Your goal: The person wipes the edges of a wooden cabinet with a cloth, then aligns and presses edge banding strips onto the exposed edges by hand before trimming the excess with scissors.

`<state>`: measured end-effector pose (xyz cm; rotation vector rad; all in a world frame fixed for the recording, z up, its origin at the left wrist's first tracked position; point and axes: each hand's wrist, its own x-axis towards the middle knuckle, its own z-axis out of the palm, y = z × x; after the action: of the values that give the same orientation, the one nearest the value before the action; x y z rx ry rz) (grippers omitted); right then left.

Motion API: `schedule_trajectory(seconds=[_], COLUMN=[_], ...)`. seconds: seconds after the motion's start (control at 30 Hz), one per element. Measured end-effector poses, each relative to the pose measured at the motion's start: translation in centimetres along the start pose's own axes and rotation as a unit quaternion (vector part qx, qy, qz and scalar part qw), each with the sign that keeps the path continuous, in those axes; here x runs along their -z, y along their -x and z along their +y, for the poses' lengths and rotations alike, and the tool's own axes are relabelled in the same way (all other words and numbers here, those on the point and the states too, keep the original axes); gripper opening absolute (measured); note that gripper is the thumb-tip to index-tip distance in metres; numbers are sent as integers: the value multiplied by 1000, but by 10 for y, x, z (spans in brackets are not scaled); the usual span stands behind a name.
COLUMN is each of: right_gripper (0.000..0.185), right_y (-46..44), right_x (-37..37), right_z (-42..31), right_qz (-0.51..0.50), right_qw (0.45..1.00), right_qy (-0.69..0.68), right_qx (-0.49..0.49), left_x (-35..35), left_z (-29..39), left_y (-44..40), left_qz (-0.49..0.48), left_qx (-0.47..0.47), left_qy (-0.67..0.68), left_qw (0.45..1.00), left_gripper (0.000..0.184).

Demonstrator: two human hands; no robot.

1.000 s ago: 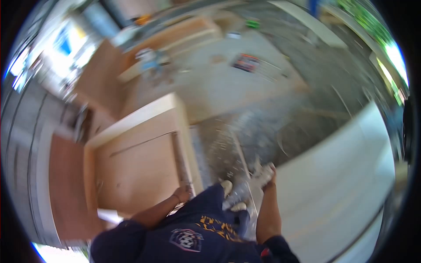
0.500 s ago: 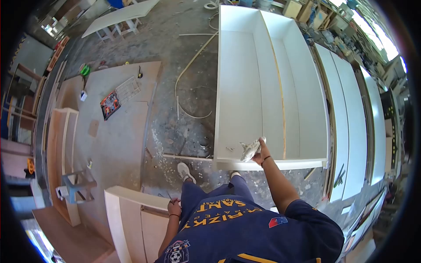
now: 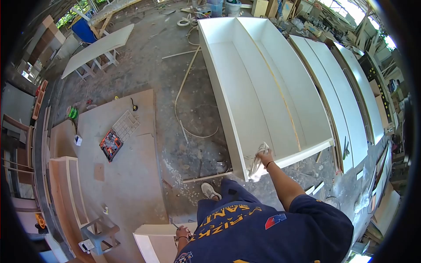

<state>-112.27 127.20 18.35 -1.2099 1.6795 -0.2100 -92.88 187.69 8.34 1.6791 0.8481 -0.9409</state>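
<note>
My right hand (image 3: 265,157) is closed around a crumpled white rag (image 3: 256,167), which hangs at the near left corner of a long white cabinet (image 3: 220,94). That cabinet lies on its back with its inside facing up, split lengthwise by a divider with a raw yellowish edge. Down by my left side, my left hand (image 3: 182,232) is closed on a thin, dark, stick-like thing (image 3: 175,225) too small to name. Just below this hand is a pale box-like piece of furniture (image 3: 153,241), partly hidden by my arm and body.
An orange-and-black toolbox (image 3: 111,145) sits on a large board (image 3: 127,175) at left, with a grey stool (image 3: 101,234) nearer me. White panels (image 3: 322,87) lie right of the cabinet. A long curved strip (image 3: 186,83) and thin offcuts litter the concrete floor.
The view has turned and my body has shifted. My right hand has brought the rag from above the cabinet's near end to its near left corner. My left hand stays low, still closed.
</note>
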Motion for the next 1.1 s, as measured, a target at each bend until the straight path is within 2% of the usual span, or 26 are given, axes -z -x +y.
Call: schedule_trajectory(seconds=[0.03, 0.1, 0.13, 0.17, 0.2, 0.23, 0.27, 0.33, 0.37, 0.4, 0.43, 0.47, 0.5, 0.53, 0.6, 0.63, 0.67, 0.7, 0.73, 0.8, 0.83, 0.9, 0.93, 0.97, 1.03, 1.1], right_gripper=[83, 94, 94, 98, 102, 102, 102, 97, 95, 95, 92, 89, 83, 78, 57, 57, 48, 39, 30, 25, 22, 27, 30, 33, 40, 51], right_y=[1, 13, 2, -10, -19, -33, -42, -64, -79, -98, -119, -143, -188, -218, -251, -252, -248, -244, -233, -216, -211, -240, -265, -298, -367, -419], right_x=[0, 6, 4, 3, 2, -3, -5, -19, -26, -33, -41, -54, -86, -94, -114, -126, -138, -154, -173, -224, -250, -318, -355, -392, -455, -483], right_z=[-8, -42, -46, -46, -41, -35, -35, -41, -42, -47, -53, -54, -40, -35, -27, -31, -50, -73, -100, -138, -145, -106, -71, -31, 57, 87], right_qz=[2, 41, 44, 17, -9, 2, 9, 15, 8, 5, -4, -19, -13, 20, 62, 52, 109, 163, 148, 10, -78, -185, -196, -206, -170, -161], right_qw=[1000, 963, 964, 961, 957, 957, 960, 961, 962, 964, 949, 930, 935, 940, 953, 950, 970, 967, 953, 960, 968, 965, 974, 976, 963, 947], right_qy=[-2, 239, 235, 260, 282, 284, 277, 277, 272, 267, 315, 363, 349, 334, 285, 292, 216, 134, 116, 28, 34, 36, 49, 60, 210, 267], right_qx=[0, 118, 112, 96, 74, 63, 47, 3, -5, -11, -29, -48, -56, -58, -82, -99, 22, 145, 237, 277, 235, 184, 106, 30, -26, -78], left_x=[2, 10, 13, 10, 2, 1, -7, -21, -28, -42, -81, -120, -137, -144, -147, -147, -144, -142, -139, -118, -111, -98, -110, -128, -162, -177], left_z=[-5, -23, -26, -10, -10, -7, 11, 68, 104, 124, 169, 188, 216, 226, 220, 215, 207, 205, 199, 183, 167, 133, 128, 128, 134, 132], left_y=[-10, -43, -57, -54, -59, -62, -43, -28, -25, -14, 31, 42, 52, 58, 57, 60, 65, 70, 73, 77, 81, 85, 82, 74, 62, 51], left_qz=[-11, -73, -157, -395, -311, -195, -69, -34, -48, -57, -68, -56, -5, 23, 28, 46, 64, 51, 55, -1, 4, 67, 99, 111, 128, 142], left_qx=[9, 26, 43, 169, 66, -22, -63, -72, -9, -31, -52, -49, 4, 47, 9, 19, 28, 25, 37, 140, 149, -51, -58, -20, 21, 34], left_qy=[-16, -40, -15, 154, 45, -115, -258, -305, -294, -263, -232, -238, -265, -283, -400, -404, -404, -451, -452, -287, -286, -391, -426, -443, -462, -471], left_qw=[1000, 996, 987, 890, 947, 974, 962, 949, 955, 963, 969, 968, 964, 958, 916, 913, 912, 891, 890, 948, 947, 916, 897, 889, 877, 870], left_gripper=[37, 38, 38, 38, 36, 35, 33, 31, 29, 28, 26, 26, 25, 25, 23, 23, 23, 22, 22, 21, 21, 19, 18, 18, 18, 18])
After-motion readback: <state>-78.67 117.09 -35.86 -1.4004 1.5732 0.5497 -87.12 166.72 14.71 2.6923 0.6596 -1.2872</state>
